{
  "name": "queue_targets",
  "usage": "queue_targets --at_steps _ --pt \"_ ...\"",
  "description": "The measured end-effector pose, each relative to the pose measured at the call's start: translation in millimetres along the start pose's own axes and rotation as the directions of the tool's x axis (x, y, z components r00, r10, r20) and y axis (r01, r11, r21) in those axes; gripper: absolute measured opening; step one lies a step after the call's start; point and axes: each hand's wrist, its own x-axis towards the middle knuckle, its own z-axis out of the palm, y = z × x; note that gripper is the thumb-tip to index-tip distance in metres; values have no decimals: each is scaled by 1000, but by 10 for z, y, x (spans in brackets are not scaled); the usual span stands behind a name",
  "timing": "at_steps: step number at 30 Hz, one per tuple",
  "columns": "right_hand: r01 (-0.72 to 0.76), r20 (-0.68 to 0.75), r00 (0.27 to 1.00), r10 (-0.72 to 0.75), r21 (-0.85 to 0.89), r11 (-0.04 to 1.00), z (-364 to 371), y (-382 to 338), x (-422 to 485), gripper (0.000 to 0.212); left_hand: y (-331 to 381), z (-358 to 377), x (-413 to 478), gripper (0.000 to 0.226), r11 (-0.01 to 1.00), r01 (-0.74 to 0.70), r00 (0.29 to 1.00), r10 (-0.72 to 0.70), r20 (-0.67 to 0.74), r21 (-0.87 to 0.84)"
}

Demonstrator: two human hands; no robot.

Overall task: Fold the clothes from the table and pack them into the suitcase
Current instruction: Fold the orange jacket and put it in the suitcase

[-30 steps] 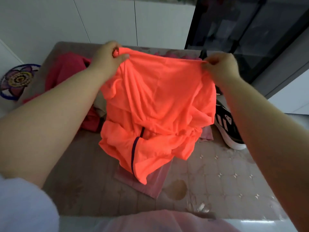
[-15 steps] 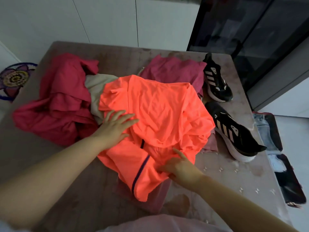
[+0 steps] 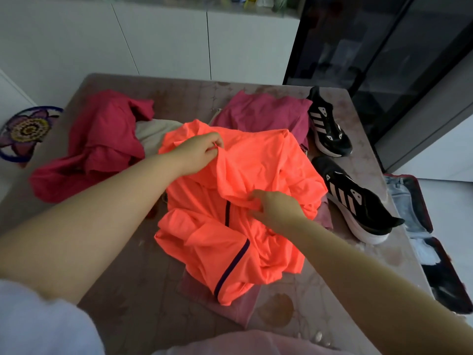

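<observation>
Left hand (image 3: 197,155) pinches a fold near the top of the neon-orange jacket (image 3: 256,170); right hand (image 3: 276,208) grips bunched fabric at its middle. The jacket lies crumpled on the table (image 3: 122,290). Left of it, a red garment heap (image 3: 102,149); beyond it, a magenta top (image 3: 261,114); right of it, two black sneakers (image 3: 358,201), then the open suitcase (image 3: 425,204), denim (image 3: 400,198) and something white inside.

Dim, soft, shadowless light with a faint sheen on the table (image 3: 332,290); wide-angle bending at edges, near forearms blurred.
</observation>
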Motion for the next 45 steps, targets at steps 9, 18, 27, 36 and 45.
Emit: queue_targets --at_steps 9,18,27,36,45 --pt "66 -296 955 24 291 955 -501 150 306 32 65 -389 137 19 980 21 999 -11 51 -198" --pt "97 -216 970 -116 -96 991 101 138 344 30 -415 87 -250 21 966 30 979 -80 186 258" --pt "78 -346 926 151 567 820 -781 296 742 12 -207 -520 264 21 949 145 931 -226 -287 -280" --pt "9 -187 982 25 181 983 -312 198 681 49 -266 -223 349 50 995 -72 947 91 -308 71" --pt "167 -629 777 24 243 955 -464 507 245 15 -308 311 46 119 846 124 984 -170 44 518"
